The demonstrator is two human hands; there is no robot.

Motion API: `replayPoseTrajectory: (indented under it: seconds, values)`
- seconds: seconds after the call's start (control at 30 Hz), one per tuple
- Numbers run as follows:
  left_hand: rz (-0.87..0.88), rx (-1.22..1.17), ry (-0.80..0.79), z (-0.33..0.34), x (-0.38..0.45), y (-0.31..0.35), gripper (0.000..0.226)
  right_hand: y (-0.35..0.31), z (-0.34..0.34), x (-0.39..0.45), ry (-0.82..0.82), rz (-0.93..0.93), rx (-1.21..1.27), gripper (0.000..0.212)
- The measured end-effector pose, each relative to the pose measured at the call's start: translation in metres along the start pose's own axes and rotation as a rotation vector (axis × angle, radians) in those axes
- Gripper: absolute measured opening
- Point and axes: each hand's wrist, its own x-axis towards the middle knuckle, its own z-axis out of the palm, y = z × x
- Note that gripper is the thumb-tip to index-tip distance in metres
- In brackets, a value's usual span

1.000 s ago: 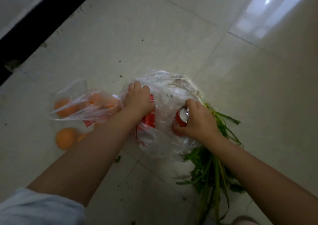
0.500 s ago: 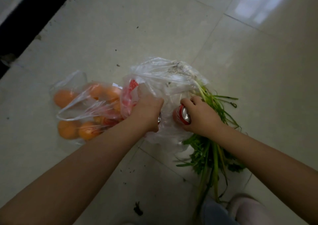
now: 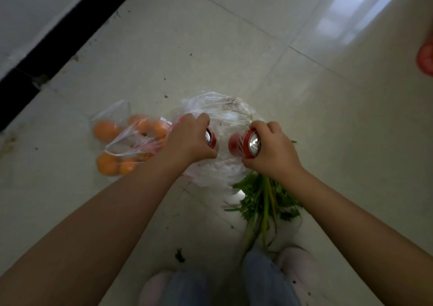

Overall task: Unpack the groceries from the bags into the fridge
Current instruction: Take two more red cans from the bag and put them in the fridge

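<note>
A clear plastic bag (image 3: 225, 116) lies crumpled on the tiled floor. Over it, my right hand (image 3: 271, 151) grips a red soda can (image 3: 244, 143) on its side, silver top facing me. My left hand (image 3: 187, 139) is closed around a second red can (image 3: 210, 138), mostly hidden by my fingers. To the left lies another clear bag (image 3: 121, 139) holding several oranges (image 3: 105, 131). A bunch of leafy greens (image 3: 264, 200) lies on the floor under my right wrist.
A dark strip (image 3: 58, 38) runs along the wall at upper left. A red object (image 3: 425, 57) shows at the right edge. My feet and trouser legs (image 3: 264, 280) are at the bottom. Small bits of dirt dot the floor tiles.
Both hands have lifted clear of the plastic bag, each with a red can. The right can is now fully out and its side shows. The view has pulled back and up.
</note>
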Motion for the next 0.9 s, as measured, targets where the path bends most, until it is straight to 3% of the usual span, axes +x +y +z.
replayPoseTrajectory:
  seconds: [0.27,0.43,0.53,0.7,0.9]
  values:
    - [-0.052,-0.043,0.007,-0.180,-0.132,0.067,0.070,-0.085,-0.185,-0.105,0.073,0.019,0.102,0.073]
    - [-0.058,-0.078,0.087,-0.308,-0.222,0.129,0.076,-0.142,-0.325,-0.181,0.102,-0.050,0.202,0.077]
    - [-0.016,-0.086,0.173,-0.379,-0.271,0.171,0.069,-0.170,-0.407,-0.229,0.144,-0.093,0.264,0.080]
    - [0.073,-0.078,0.297,-0.471,-0.347,0.240,0.060,-0.206,-0.516,-0.311,0.312,-0.196,0.303,0.083]
    - [0.281,-0.102,0.437,-0.523,-0.453,0.309,0.063,-0.210,-0.585,-0.432,0.589,-0.241,0.407,0.080]
